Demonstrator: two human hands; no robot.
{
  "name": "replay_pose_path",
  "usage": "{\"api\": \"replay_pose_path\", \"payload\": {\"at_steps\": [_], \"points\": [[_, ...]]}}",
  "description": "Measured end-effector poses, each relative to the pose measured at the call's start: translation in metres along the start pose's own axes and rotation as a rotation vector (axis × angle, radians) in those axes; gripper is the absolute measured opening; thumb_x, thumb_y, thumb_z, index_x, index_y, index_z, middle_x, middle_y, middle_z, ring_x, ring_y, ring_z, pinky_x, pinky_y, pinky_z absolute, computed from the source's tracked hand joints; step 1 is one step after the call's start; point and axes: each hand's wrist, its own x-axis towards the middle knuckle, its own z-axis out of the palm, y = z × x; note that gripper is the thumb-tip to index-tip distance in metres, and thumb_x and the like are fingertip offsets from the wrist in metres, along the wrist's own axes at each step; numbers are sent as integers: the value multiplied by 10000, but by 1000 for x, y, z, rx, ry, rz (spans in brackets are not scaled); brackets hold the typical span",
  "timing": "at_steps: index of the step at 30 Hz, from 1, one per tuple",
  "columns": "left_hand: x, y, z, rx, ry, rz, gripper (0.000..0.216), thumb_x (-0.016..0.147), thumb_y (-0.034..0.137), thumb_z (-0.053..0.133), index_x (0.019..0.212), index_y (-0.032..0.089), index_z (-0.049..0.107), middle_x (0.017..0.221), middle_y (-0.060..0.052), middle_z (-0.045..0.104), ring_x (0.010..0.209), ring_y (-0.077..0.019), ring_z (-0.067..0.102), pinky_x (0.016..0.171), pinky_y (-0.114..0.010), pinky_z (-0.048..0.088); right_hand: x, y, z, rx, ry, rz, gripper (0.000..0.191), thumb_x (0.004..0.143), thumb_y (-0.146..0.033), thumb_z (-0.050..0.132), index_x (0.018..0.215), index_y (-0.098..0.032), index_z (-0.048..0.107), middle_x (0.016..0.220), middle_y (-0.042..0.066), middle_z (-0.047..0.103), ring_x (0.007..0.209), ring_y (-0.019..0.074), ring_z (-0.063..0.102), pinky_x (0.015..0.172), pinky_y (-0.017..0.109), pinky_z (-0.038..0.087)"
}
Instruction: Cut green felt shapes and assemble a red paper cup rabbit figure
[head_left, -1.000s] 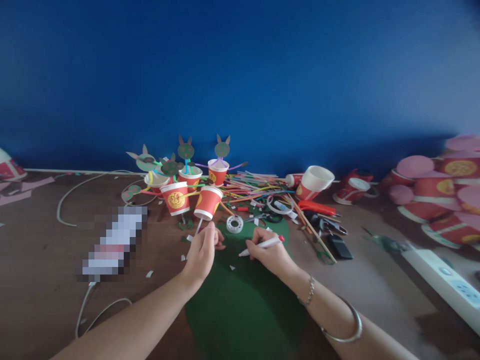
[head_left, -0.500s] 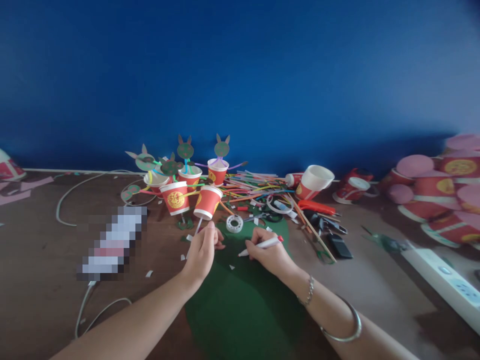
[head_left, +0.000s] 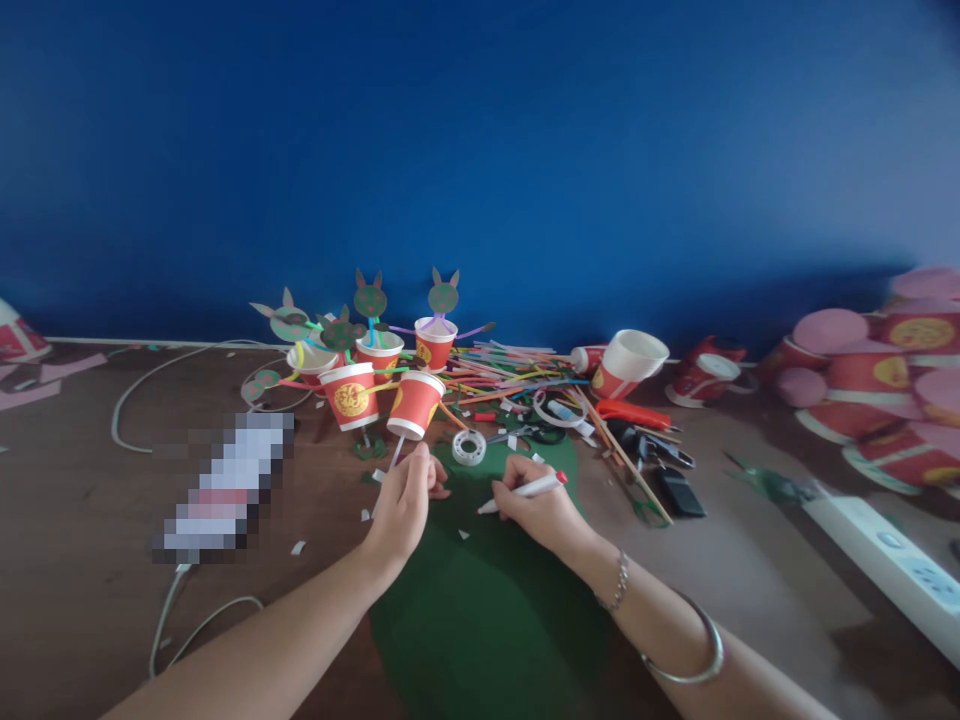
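While my right hand (head_left: pixel 543 512) pinches white marker (head_left: pixel 525 489), tip on green sheet (head_left: pixel 487 610) flat on table (head_left: pixel 97 520), my left hand (head_left: pixel 401 508) bears on sheet's far edge; pinching or pressing, I cannot tell. Sheet looks thin, light, floppy; best pinned near tip.

We're seeing green sheet (head_left: pixel 487 620) running off bottom edge | power strip (head_left: pixel 892 555) getting cropped right | pixelated patch (head_left: pixel 225 485) hiding something

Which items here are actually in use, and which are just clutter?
In use: right hand holding white marker, tip on green sheet; left hand at the sheet's edge.
Lying about: tape roll, decorated red cups, straw pile, orange cutter, power strip.
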Motion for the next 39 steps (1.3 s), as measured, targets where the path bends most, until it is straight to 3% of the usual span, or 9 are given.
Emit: {"api": "replay_pose_path", "payload": {"at_steps": [39], "points": [[0,-2,-1,-30,-13,14,450,827,544,323,545,194,351,671,-22,490,621,-142,507,593,-282,519,-1,1,0,15,-21,10,220,693,-204,536,517,-208,403,417,-42,549,409,101,499,408,186,341]]}}
